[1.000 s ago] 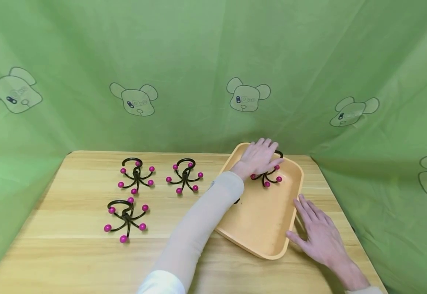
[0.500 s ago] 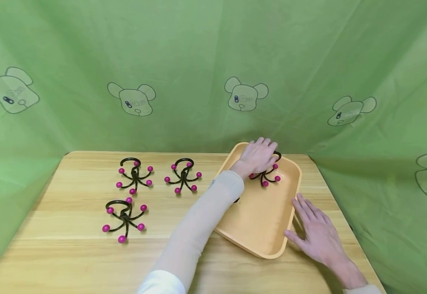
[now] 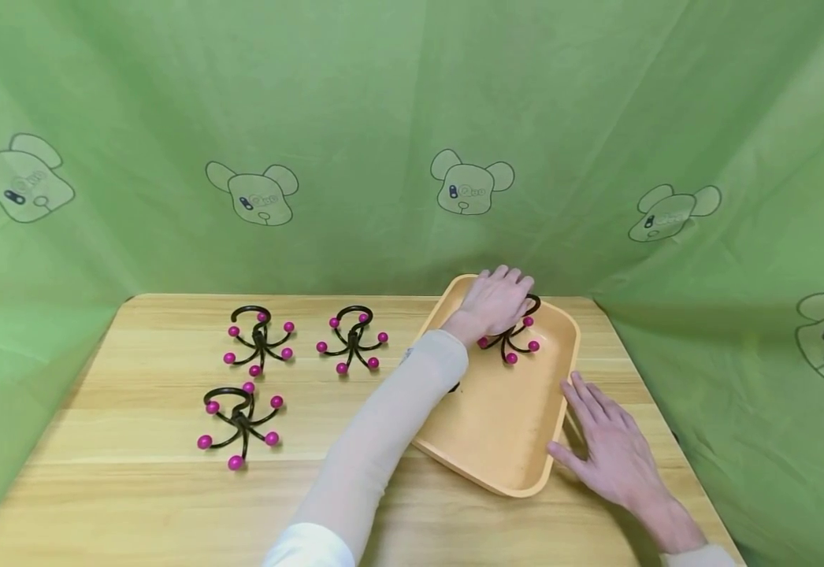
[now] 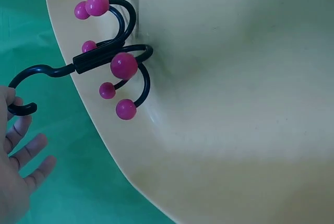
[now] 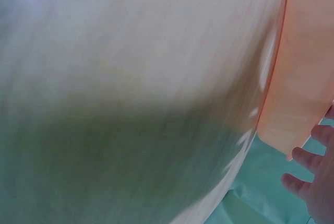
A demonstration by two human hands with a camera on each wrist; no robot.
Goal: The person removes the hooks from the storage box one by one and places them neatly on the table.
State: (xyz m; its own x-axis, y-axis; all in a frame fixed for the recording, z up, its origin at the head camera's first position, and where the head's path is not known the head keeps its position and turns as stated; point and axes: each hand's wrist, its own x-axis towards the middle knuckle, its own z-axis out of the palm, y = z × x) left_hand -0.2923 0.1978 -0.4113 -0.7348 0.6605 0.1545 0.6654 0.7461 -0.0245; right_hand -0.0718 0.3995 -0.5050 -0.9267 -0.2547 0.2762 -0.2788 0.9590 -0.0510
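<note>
In the left wrist view, a black claw hook hanger (image 4: pixel 99 58) with pink ball tips lies over the tray's edge, its curved hook sticking out past the rim. My left hand (image 3: pixel 495 301) is at the far end of the orange-yellow tray (image 3: pixel 504 441) and pinches that hook's curve. The hanger's ball-tipped arms rest inside the tray. My right hand (image 3: pixel 618 457) lies along the tray's right side, fingers extended, fingertips and thumb at the rim. A small black piece (image 3: pixel 454 387) shows inside the tray beside my left forearm, the rest of it hidden.
Three similar hangers stand on the left of the wooden table (image 3: pixel 135 504): one at the back left (image 3: pixel 259 339), one nearer the middle (image 3: pixel 353 339), one in front (image 3: pixel 242 421). A green curtain (image 3: pixel 355 102) encloses the back and sides.
The whole head view has shifted slightly to the left. Both hands, the tray and the hangers keep practically the same places relative to each other.
</note>
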